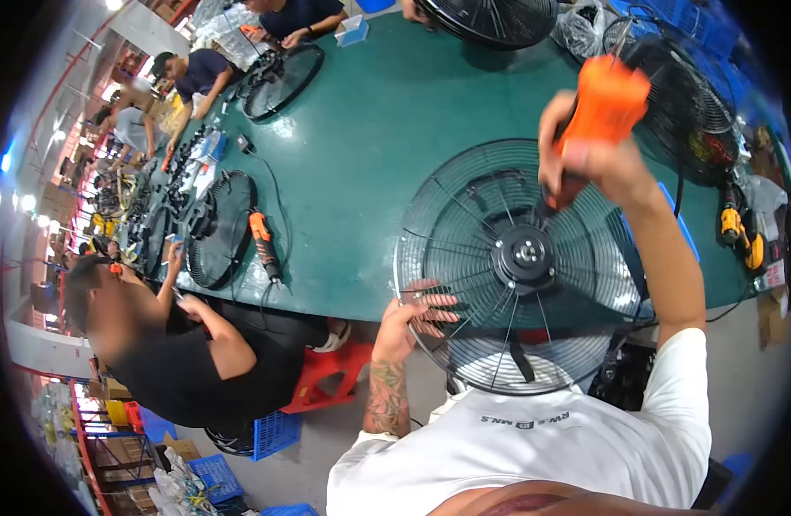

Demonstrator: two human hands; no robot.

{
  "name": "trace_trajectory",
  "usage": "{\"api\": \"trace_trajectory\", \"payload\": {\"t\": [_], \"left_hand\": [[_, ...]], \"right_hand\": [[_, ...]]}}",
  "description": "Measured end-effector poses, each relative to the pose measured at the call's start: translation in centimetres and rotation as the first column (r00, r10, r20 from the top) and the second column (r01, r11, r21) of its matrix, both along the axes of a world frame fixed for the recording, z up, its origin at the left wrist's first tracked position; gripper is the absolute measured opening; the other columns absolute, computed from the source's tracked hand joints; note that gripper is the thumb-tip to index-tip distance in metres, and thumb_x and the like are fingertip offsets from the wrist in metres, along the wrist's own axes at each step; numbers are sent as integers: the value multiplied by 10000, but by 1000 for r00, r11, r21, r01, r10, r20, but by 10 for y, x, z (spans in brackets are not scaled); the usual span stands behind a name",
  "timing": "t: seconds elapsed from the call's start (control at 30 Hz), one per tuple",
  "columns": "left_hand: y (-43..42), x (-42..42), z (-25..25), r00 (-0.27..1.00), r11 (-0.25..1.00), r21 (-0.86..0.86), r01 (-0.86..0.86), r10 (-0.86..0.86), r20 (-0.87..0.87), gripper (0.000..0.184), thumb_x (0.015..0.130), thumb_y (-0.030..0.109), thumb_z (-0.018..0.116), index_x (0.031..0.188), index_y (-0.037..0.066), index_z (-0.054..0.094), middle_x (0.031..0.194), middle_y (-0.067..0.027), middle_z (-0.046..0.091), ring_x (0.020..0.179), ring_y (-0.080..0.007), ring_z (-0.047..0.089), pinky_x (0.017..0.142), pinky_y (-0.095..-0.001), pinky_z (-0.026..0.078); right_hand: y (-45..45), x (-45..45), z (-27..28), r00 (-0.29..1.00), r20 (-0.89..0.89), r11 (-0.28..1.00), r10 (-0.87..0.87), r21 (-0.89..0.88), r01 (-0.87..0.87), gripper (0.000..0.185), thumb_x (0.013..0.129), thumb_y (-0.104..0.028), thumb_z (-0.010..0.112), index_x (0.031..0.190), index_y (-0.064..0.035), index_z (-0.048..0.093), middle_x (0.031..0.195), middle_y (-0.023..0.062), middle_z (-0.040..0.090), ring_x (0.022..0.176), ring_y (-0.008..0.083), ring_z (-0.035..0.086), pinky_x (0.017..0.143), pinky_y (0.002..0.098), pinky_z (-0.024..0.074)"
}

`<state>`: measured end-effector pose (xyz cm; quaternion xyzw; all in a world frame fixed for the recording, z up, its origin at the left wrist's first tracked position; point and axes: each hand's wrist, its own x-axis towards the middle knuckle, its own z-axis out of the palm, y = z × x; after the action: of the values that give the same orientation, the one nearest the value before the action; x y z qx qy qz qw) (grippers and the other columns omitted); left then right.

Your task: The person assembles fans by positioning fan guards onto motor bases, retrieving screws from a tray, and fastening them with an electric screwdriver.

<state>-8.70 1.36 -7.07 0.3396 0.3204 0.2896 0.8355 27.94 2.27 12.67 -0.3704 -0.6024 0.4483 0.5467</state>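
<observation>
A round black wire fan guard (447, 193) leans on the near edge of the green table, against my front. Its dark round hub plate (526, 252) has screw holes. My left hand (401, 331) is closed on the guard's lower left rim, its fingers showing through the wires. An orange electric screwdriver (610, 99) is gripped in my right hand (589, 159), tilted so its dark nose points down toward the hub's upper edge. Whether the bit touches a screw I cannot tell. Behind the wires, the fan's inner parts are only partly visible.
Fans (688, 112) stand at the right and far side of the green table (352, 172). A yellow drill (731, 222) lies at the right edge. Leftward are another orange screwdriver (262, 241) with a cord and a seated co-worker (198, 370) on a red stool (327, 378). Others work beyond.
</observation>
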Motion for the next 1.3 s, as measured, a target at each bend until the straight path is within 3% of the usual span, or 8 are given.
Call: {"api": "trace_trajectory", "payload": {"t": [0.13, 0.17, 0.27, 0.5, 0.83, 0.9, 1.0, 1.3], "left_hand": [[-15, 8, 1, 992, 994, 30, -104, 106, -68, 539, 907, 98, 533, 1382, -119, 399, 1163, -352, 669, 910, -407, 751, 631, -369, 654], [-16, 9, -1, 991, 993, 36, -116, 118, -60, 542, 903, 84, 514, 1389, -121, 390, 1155, -349, 674, 901, -402, 754, 637, -363, 653], [-20, 12, -7, 993, 991, 70, -110, 113, -34, 521, 925, 97, 479, 1394, -110, 388, 1157, -338, 678, 903, -389, 754, 651, -346, 645], [-19, 19, -16, 991, 983, 126, -135, 133, 20, 499, 941, 157, 486, 1367, -93, 413, 1120, -325, 693, 831, -341, 750, 643, -327, 608], [-16, 19, -17, 992, 986, 114, -118, 113, 53, 500, 906, 115, 480, 1360, -89, 424, 1125, -314, 692, 819, -301, 742, 665, -304, 596], [-16, 20, -15, 993, 984, 138, -116, 120, -19, 586, 867, 193, 506, 1360, -111, 417, 1105, -324, 684, 798, -316, 727, 666, -323, 591], [-15, 19, -18, 991, 984, 126, -123, 116, 59, 504, 898, 104, 473, 1356, -99, 425, 1126, -313, 691, 818, -295, 739, 665, -303, 595], [-13, 21, -19, 993, 983, 136, -120, 119, 16, 531, 887, 149, 493, 1345, -110, 428, 1106, -314, 693, 807, -295, 735, 657, -311, 594]], "right_hand": [[9, -5, 6, 905, -332, 912, -268, 216, 349, 346, 948, -300, 660, 1105, 8, 629, 709, 45, 611, 615, 136, 619, 649, 317, 527], [6, -12, -2, 909, -307, 921, -282, 177, 346, 346, 948, -300, 660, 1105, 8, 629, 709, 45, 611, 615, 136, 619, 649, 317, 527], [0, -26, -24, 831, -552, 956, -65, 205, 211, 246, 928, -149, 676, 1110, -20, 574, 776, 114, 631, 675, 222, 675, 684, 391, 583], [5, -54, -69, 960, -208, 976, -188, 67, 206, 238, 914, -132, 690, 1071, 12, 585, 769, 89, 629, 650, 185, 666, 654, 334, 575], [14, -63, -91, 967, -161, 980, -198, -23, 197, 243, 909, -120, 704, 1081, 1, 582, 784, 79, 629, 649, 165, 657, 620, 298, 541], [17, -63, -95, 970, -171, 984, -174, -7, 176, 241, 910, -117, 706, 1080, 0, 583, 781, 76, 628, 648, 161, 656, 616, 294, 536], [20, -66, -93, 978, -160, 991, -134, -12, 134, 235, 909, -111, 711, 1076, -2, 586, 780, 69, 629, 645, 153, 651, 609, 287, 529], [16, -67, -87, 979, -128, 986, -157, -78, 148, 238, 911, -130, 717, 1069, -4, 590, 760, 53, 625, 616, 131, 623, 573, 279, 510]]}}
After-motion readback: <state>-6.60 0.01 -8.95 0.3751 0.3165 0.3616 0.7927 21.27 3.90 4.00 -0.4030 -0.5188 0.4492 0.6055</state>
